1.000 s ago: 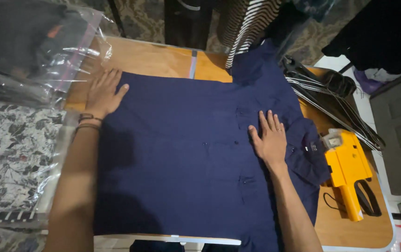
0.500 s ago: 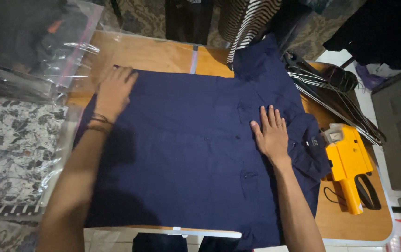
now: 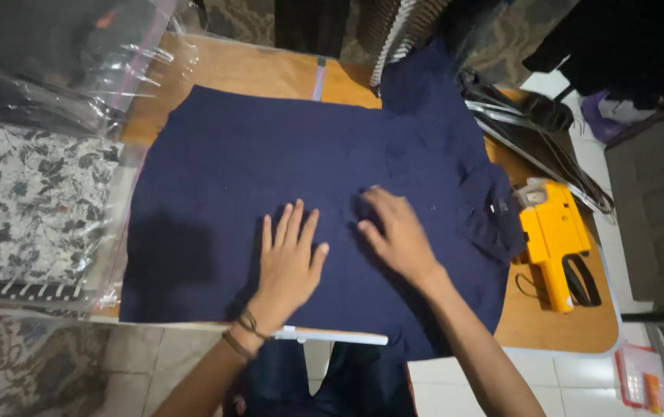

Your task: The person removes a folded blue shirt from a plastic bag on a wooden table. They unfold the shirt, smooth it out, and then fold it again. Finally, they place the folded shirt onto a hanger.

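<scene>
Left hand [image 3: 289, 259] lies flat, fingers spread, pressing the navy shirt [image 3: 255, 166] spread across the wooden table [image 3: 247, 73], right hand [image 3: 395, 232] open and palm-down just beside it on the same cloth, with a yellow price-tag gun [image 3: 556, 243] off by the shirt's right edge.

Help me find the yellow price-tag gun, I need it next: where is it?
In the head view, the yellow tag gun lies on the wooden table, right of the navy shirt, below the hangers.
</scene>
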